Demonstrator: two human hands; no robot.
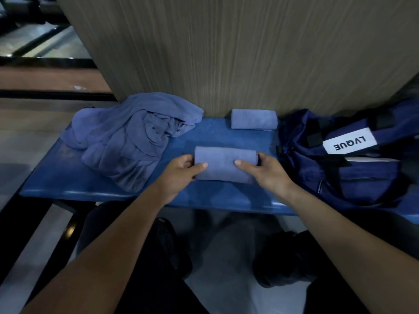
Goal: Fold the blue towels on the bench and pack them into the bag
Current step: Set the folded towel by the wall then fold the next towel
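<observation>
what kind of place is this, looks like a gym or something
Probably a gym or sports-hall changing area, though that is a guess. A padded blue bench stands against a wood-look panel, a navy duffel bag sits on it beside a pile of blue towels, and a polished floor runs alongside.

There is one view only, from a wide-angle camera on the person's head. It looks forward and steeply down across the near edge of the blue bench (68, 177) toward its far edge, where a wood-grain panel (226, 53) rises. The camera sits close: both forearms enter from the bottom corners and fill the lower half, and the bench spans nearly the full width. The wide lens bends straight lines near the borders. At the bench's right end a navy duffel bag (353, 173) is cut by the frame edge.
</observation>
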